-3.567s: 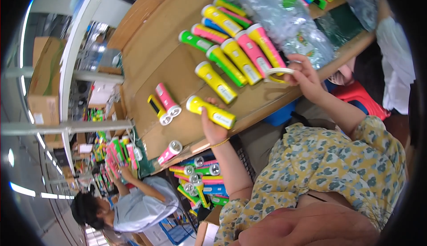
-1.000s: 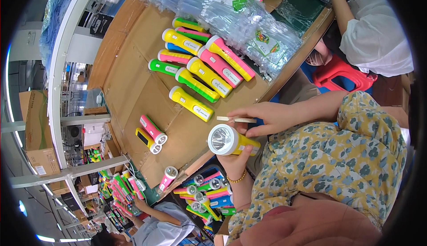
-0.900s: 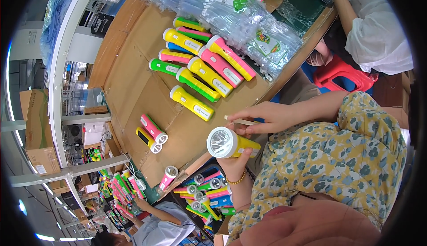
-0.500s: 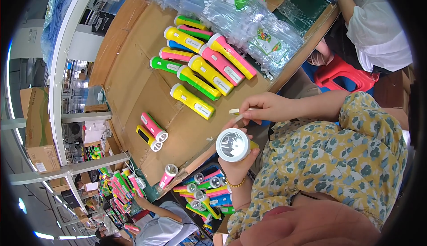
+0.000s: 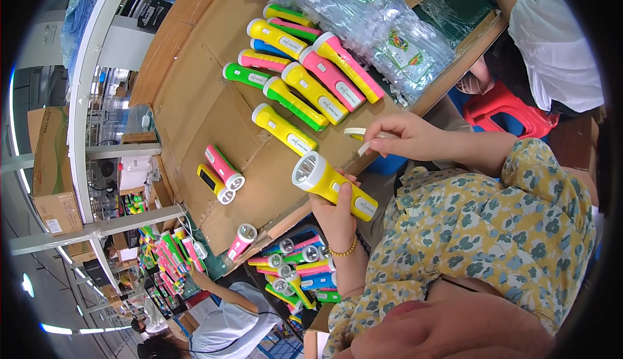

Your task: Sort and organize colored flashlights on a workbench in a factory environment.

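My left hand, with a beaded bracelet at its wrist, is closed around a yellow flashlight. The flashlight tilts, its white-rimmed lens toward the upper left and its tail toward the lower right. Just above it, my right hand pinches a thin white curved piece; whether this is a ring or a strip I cannot tell. Closest to that hand on the table lies another yellow flashlight. It belongs to a group of yellow, pink and green flashlights lying side by side.
Clear plastic packages are heaped at the table's far side. Two flashlights lie left on the cardboard tabletop, and a pink one stands near its edge. Below is a crate of flashlights. Co-workers sit nearby; a red stool stands right.
My left hand has tipped the flashlight, so its yellow side now shows instead of the lens head-on. My right hand, with the white piece, has moved slightly up and right, away from the flashlight.
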{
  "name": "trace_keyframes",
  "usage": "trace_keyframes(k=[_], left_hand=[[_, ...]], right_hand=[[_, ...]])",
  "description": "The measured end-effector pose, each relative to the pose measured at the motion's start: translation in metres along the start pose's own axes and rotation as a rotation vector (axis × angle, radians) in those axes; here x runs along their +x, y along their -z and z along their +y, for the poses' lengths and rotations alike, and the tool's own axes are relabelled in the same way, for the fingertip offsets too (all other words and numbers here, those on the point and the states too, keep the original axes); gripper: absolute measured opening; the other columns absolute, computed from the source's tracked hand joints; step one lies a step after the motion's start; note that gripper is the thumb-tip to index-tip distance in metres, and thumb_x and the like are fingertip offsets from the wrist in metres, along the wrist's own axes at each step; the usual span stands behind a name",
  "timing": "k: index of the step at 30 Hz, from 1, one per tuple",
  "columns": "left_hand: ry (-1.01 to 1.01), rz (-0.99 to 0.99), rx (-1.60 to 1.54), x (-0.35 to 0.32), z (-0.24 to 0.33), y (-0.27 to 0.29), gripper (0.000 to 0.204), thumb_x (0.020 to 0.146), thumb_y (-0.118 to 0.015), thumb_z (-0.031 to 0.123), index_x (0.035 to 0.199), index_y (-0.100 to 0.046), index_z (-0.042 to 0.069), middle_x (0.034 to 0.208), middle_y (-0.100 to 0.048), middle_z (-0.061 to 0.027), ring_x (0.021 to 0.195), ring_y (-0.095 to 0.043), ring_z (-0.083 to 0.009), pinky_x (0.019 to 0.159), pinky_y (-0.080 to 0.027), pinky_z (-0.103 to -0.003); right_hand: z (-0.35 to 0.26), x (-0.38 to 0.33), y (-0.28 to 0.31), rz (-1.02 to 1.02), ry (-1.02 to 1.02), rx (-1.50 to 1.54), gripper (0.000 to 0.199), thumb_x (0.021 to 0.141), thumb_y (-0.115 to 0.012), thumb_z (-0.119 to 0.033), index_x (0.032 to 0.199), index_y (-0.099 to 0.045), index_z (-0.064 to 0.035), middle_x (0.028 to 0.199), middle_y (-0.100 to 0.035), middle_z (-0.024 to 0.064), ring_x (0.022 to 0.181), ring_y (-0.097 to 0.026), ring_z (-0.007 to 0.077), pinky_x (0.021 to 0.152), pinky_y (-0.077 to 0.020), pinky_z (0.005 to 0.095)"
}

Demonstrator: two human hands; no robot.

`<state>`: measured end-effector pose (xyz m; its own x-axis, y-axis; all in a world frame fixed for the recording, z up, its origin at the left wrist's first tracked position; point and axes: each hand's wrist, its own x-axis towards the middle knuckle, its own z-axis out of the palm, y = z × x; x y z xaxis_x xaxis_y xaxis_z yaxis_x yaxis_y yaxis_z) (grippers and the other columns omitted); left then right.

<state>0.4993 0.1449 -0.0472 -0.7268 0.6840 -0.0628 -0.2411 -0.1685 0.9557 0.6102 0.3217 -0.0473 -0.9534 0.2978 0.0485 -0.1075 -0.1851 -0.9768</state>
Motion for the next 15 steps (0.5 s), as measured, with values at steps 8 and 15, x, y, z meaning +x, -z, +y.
trace_keyframes(k=[8, 15], left_hand=[[-0.010, -0.002, -0.027, 0.002, -0.005, 0.003, 0.038, 0.091, -0.052, 0.023, 0.119, -0.037, 0.000, 0.101, -0.053, -0.0137, 0.081, -0.058, -0.0211, 0.070, -0.052, -0.035], [0.254, -0.078, -0.584, 0.016, -0.002, 0.022, 0.048, 0.095, -0.041, 0.035, 0.133, -0.032, 0.007, 0.098, -0.050, -0.0073, 0.080, -0.050, -0.0172, 0.068, -0.046, -0.035]], right_hand=[[0.011, 0.000, 0.000, -0.012, 0.162, -0.305, 0.019, 0.091, -0.055, -0.022, 0.096, -0.056, -0.0040, 0.088, -0.057, 0.0003, 0.078, -0.051, 0.0064, 0.070, -0.0409, 0.0225], [0.021, 0.004, 0.005, 0.216, 0.250, 0.170, 0.016, 0.095, -0.048, -0.018, 0.104, -0.052, -0.0052, 0.095, -0.058, 0.0024, 0.072, -0.052, 0.0047, 0.057, -0.0405, 0.0174]])
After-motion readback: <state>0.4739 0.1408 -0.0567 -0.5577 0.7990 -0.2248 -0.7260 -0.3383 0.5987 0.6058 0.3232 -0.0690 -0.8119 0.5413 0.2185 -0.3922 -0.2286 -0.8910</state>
